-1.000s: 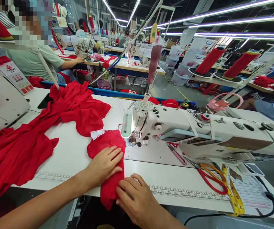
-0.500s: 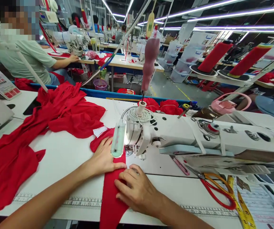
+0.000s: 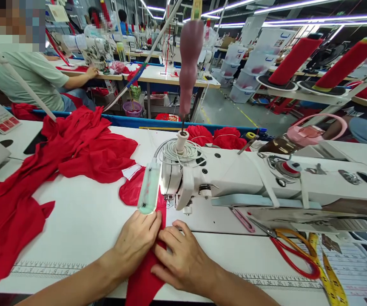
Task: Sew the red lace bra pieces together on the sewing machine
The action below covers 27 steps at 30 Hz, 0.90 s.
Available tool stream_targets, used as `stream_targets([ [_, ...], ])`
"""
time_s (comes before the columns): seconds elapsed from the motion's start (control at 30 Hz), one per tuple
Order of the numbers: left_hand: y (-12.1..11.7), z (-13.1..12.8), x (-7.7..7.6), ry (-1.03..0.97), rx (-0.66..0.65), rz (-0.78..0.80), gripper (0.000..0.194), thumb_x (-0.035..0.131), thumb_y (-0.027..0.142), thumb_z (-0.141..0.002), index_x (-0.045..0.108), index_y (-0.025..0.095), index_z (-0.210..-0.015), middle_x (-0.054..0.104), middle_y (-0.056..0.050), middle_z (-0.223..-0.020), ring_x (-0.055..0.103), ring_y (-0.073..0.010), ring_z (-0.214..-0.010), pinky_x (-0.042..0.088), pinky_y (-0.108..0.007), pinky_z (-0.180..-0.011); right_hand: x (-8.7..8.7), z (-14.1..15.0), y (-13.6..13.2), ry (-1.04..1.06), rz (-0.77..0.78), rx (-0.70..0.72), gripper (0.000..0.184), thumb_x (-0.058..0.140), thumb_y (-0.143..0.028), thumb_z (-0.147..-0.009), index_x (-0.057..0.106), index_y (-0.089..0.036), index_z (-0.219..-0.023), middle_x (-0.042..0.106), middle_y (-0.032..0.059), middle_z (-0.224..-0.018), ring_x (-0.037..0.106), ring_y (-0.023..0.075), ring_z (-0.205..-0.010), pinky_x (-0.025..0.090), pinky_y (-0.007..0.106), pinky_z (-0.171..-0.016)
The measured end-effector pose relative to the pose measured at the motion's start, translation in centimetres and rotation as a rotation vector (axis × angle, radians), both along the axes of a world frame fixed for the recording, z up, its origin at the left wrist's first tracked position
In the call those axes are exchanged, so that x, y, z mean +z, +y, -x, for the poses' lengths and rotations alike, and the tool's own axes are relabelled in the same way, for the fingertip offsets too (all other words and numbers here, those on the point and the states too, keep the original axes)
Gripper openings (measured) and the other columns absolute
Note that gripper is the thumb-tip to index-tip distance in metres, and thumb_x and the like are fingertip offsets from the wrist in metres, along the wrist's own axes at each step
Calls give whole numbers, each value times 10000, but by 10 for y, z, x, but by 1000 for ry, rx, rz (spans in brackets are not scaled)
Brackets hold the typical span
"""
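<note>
A strip of red fabric [image 3: 144, 272] runs from the table's front edge up under the sewing machine [image 3: 231, 172]. My left hand [image 3: 138, 238] lies on it in front of the presser foot [image 3: 169, 199], fingers drawn together and gripping the cloth. Close to its right is my right hand [image 3: 183, 259], fingers curled on the fabric's right edge; the thumb and fingertips pinch it, partly hidden. Behind the left hand, a mint-green lamp [image 3: 149, 189] hangs beside the machine head, covering part of the cloth. A white label [image 3: 131, 171] shows at the fabric's far end.
A large heap of red fabric [image 3: 84, 148] spreads over the left. Orange-and-red-handled scissors [image 3: 294, 250], a pink thread snipper [image 3: 243, 220] and a yellow tape measure [image 3: 333, 280] lie on the right. Red thread cones [image 3: 294, 59] stand behind. A co-worker [image 3: 27, 80] sits at the far left.
My left hand has pulled back toward me from beside the machine head, its spread fingers now gathered on the cloth beside my right hand. The right hand has barely moved. The view has shifted slightly.
</note>
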<state>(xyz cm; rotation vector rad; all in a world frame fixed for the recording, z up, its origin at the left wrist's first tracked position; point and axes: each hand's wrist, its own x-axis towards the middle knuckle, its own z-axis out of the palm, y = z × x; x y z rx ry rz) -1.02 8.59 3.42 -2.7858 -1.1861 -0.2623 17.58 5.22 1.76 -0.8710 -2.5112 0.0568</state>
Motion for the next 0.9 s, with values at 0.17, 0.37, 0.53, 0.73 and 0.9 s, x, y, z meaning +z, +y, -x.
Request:
stream_targets([
  [0.17,1,3,-14,29,38,-8,383,418,-5,-893,587,87,-1224,643,-92,-956,571,-242,-802,465,-371,-662,1,0,-1,8,16,-11,269,575,-414,-945,637,-174,-1050,630,62,-936,541,214,-890,363,454,-974],
  [0.37,10,4,-14,3,47,54,327,429,21,-867,666,140,-1057,622,-84,-858,545,-259,-791,451,-395,-696,1,1,0,27,13,-9,283,562,-398,-951,636,-172,-1105,632,63,-925,550,216,-891,368,452,-955],
  [0.53,23,5,-7,-113,16,101,311,399,93,-923,677,129,-1058,625,-120,-937,546,-267,-844,494,-450,-782,7,1,2,60,32,-7,249,543,-356,-965,651,-161,-1077,653,66,-936,560,202,-873,377,431,-924],
  [0.73,24,12,-8,-205,-63,93,393,384,68,-948,618,164,-1249,661,-124,-1147,559,-276,-1156,485,-492,-1001,12,-10,14,175,92,-222,215,471,-189,-1012,673,-174,-1083,677,46,-898,580,160,-803,394,341,-798],
  [0.9,15,16,-13,-159,-48,18,365,395,70,-967,630,140,-1237,690,-120,-1156,609,-255,-1084,479,-505,-1045,8,-13,32,-17,44,-329,286,456,-204,-1020,674,-171,-1201,663,77,-877,606,217,-876,402,354,-798],
])
